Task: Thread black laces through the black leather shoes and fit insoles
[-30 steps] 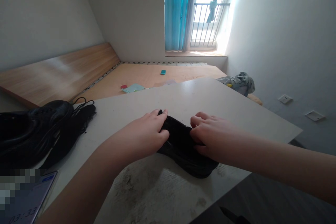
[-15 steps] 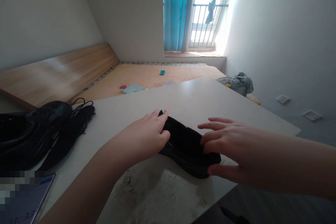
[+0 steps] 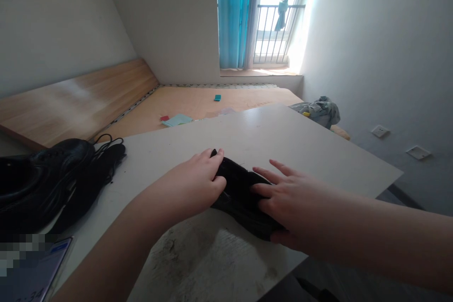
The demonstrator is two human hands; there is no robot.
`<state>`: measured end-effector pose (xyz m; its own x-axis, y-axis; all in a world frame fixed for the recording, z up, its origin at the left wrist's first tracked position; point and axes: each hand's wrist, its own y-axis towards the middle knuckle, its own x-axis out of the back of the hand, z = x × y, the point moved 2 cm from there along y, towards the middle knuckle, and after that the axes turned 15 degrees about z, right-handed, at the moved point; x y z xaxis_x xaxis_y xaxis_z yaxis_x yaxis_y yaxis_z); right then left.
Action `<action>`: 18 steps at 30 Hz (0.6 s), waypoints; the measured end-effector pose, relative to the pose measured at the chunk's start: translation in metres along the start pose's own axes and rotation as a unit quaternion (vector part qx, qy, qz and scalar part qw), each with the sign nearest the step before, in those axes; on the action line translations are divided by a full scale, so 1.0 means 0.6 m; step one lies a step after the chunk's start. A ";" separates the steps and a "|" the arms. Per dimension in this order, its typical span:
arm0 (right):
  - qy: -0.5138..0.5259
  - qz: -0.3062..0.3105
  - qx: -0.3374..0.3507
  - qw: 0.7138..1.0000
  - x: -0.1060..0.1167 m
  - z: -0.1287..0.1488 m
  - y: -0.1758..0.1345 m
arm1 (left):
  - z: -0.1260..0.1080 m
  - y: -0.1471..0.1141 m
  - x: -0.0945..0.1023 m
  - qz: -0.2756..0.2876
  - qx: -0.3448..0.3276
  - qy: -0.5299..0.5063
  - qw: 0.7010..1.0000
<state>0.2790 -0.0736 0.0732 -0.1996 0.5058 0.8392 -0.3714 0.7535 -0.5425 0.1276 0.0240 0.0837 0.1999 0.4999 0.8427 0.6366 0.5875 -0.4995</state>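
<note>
A black shoe (image 3: 244,217) lies slantwise on the white table, its dark opening facing up. My left hand (image 3: 187,184) is closed around the shoe's far-left end, thumb on the near side and fingers over the top. Over the other end is my right hand (image 3: 286,198), palm down with fingers spread. Some of its fingertips reach into the opening, and the thumb rests at the near outer side; how firmly they touch is hidden.
At the left edge stands another black shoe (image 3: 21,188), with a flat black piece (image 3: 88,179) and loose laces beside it. A phone (image 3: 53,269) lies nearer. Beyond the white table (image 3: 255,127) are a bed (image 3: 191,99) and a grey bag (image 3: 320,111).
My right hand has moved left and its fingers have gone further into the shoe's opening. My left hand keeps its grip at the other end. The view has shifted slightly.
</note>
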 end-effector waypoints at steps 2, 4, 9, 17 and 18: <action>0.013 -0.052 0.038 0.998 0.004 0.002 0.000 | -0.001 0.000 0.000 -0.001 -0.003 0.000 1.000; 0.039 -0.030 0.038 0.998 0.009 0.005 0.001 | -0.001 -0.001 0.001 -0.001 -0.003 0.001 1.000; 0.035 0.141 -0.029 0.989 0.029 0.018 0.003 | -0.002 -0.003 0.002 -0.003 -0.007 -0.012 1.000; -0.026 0.205 -0.105 0.973 0.041 0.031 0.015 | -0.001 -0.004 0.000 0.004 -0.005 -0.016 1.000; -0.018 0.207 -0.096 0.974 0.041 0.030 0.014 | -0.001 -0.004 0.000 0.003 -0.004 -0.017 1.000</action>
<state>0.2548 -0.0622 0.0900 -0.3292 0.7699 0.5467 -0.0771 0.5551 -0.8282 0.1269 0.0223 0.0851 0.1778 0.5253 0.8321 0.6416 0.5793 -0.5028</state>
